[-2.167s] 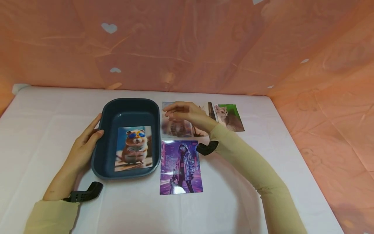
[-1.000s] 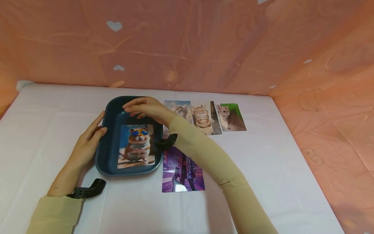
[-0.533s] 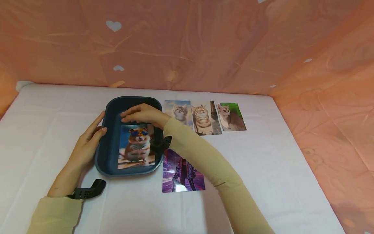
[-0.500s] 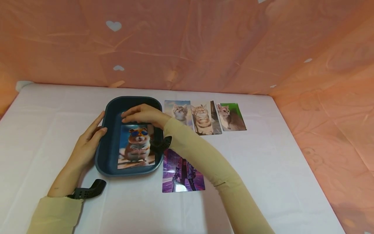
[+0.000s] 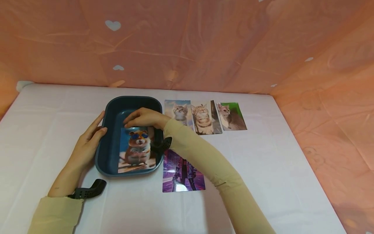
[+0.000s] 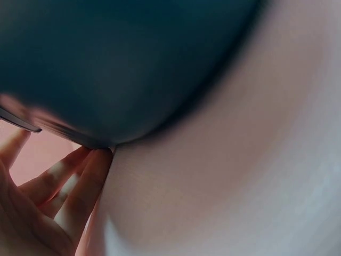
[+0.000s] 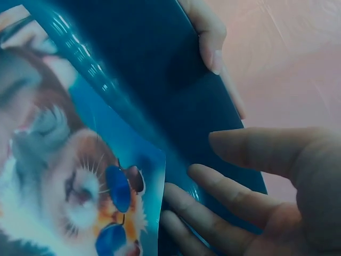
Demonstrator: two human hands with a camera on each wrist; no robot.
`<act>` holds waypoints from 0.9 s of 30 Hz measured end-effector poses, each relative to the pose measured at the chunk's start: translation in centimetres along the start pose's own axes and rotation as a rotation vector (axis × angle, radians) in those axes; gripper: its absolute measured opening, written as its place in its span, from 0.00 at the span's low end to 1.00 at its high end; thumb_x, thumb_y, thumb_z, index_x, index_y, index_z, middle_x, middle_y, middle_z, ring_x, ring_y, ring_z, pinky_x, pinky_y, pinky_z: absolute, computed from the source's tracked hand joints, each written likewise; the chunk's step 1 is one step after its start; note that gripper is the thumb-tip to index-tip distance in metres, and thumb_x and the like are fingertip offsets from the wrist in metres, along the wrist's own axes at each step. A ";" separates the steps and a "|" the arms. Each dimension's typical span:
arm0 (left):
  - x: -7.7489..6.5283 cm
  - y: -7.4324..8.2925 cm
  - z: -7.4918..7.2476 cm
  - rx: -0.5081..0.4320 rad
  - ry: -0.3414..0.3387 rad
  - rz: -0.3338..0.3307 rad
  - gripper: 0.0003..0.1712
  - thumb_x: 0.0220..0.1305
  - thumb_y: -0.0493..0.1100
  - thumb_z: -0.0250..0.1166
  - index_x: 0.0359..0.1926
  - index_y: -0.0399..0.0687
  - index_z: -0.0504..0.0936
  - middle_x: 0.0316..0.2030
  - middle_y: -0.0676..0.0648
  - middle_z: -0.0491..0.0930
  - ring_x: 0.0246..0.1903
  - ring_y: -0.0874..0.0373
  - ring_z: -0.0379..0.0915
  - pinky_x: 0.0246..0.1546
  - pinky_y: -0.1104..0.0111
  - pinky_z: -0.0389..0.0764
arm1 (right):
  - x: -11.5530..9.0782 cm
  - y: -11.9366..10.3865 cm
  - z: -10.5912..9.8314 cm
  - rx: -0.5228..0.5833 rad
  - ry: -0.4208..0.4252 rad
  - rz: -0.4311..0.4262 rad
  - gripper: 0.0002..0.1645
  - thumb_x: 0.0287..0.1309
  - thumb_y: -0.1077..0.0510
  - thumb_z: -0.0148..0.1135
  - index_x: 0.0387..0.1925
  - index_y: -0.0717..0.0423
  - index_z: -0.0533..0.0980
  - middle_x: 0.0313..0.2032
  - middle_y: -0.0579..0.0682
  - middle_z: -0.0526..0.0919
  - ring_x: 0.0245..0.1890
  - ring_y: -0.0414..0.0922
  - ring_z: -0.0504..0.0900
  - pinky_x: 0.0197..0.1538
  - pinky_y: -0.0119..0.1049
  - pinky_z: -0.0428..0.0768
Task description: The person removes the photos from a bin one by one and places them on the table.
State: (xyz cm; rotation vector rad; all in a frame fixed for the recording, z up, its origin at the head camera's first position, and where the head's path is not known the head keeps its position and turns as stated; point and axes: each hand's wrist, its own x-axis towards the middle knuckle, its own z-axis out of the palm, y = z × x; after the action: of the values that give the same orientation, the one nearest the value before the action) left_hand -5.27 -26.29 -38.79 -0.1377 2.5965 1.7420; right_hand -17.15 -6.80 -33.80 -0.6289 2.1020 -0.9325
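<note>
A dark blue tray (image 5: pixel 110 152) stands on the white table. Flat inside it is a photo of a hamster in sunglasses (image 5: pixel 137 151). My left hand (image 5: pixel 83 148) grips the tray's left side, thumb at the rim; in the left wrist view its fingertips touch the tray's outer wall. Over the tray's inside, my right hand (image 5: pixel 146 117) is at the photo's far edge. The right wrist view shows its fingertips (image 7: pixel 176 194) right at that edge, with the thumb apart from them and nothing pinched.
Right of the tray lie a grey kitten photo (image 5: pixel 179 112), a striped cat photo (image 5: pixel 202 120) and a cat photo with green background (image 5: pixel 232 117). A purple photo of a hooded figure (image 5: pixel 184 177) is partly covered by my right sleeve. An orange curtain (image 5: pixel 187 45) hangs behind.
My right hand went from above the cat photos leftward over the tray, then down to the hamster photo's far edge. The hamster photo has shifted slightly toward me. My left hand stays on the tray.
</note>
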 end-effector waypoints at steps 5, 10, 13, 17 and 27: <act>0.0 0.0 0.0 -0.002 -0.002 0.005 0.31 0.73 0.56 0.47 0.72 0.80 0.48 0.68 0.30 0.59 0.63 0.39 0.56 0.61 0.42 0.57 | -0.1 0.0 0.1 0.017 -0.022 -0.043 0.18 0.63 0.51 0.60 0.53 0.49 0.80 0.56 0.45 0.80 0.56 0.40 0.75 0.57 0.31 0.72; 0.0 0.0 0.0 -0.005 0.000 0.010 0.31 0.73 0.56 0.47 0.72 0.80 0.48 0.68 0.30 0.59 0.64 0.40 0.55 0.61 0.40 0.56 | -0.5 -0.1 -0.4 -0.039 -0.070 -0.058 0.17 0.64 0.51 0.59 0.53 0.48 0.80 0.55 0.44 0.80 0.57 0.39 0.74 0.58 0.31 0.71; 0.0 0.0 0.0 0.007 0.003 0.010 0.31 0.73 0.56 0.47 0.72 0.80 0.49 0.68 0.31 0.60 0.63 0.43 0.57 0.62 0.43 0.57 | -0.7 -0.2 -0.9 -0.062 -0.109 -0.039 0.17 0.64 0.50 0.58 0.53 0.47 0.80 0.55 0.43 0.80 0.57 0.38 0.74 0.59 0.31 0.70; 0.0 0.0 0.0 0.010 0.004 0.009 0.31 0.73 0.56 0.47 0.72 0.80 0.49 0.68 0.31 0.60 0.63 0.43 0.57 0.62 0.43 0.57 | -1.1 -0.3 -1.4 -0.039 -0.174 -0.050 0.19 0.65 0.53 0.57 0.55 0.51 0.78 0.53 0.45 0.81 0.54 0.37 0.76 0.58 0.29 0.70; -0.1 -0.1 0.0 0.021 0.000 0.025 0.31 0.73 0.56 0.46 0.72 0.80 0.48 0.68 0.31 0.59 0.63 0.43 0.57 0.61 0.42 0.57 | -2.3 0.5 -2.5 0.018 -0.229 -0.206 0.25 0.62 0.58 0.60 0.61 0.50 0.74 0.61 0.46 0.75 0.58 0.41 0.74 0.60 0.34 0.71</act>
State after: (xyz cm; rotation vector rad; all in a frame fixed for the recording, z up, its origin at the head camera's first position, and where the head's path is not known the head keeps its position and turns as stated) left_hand -5.20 -26.32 -38.84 -0.1059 2.6273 1.7218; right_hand -17.76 -3.90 -32.04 -0.9118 1.8488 -0.9426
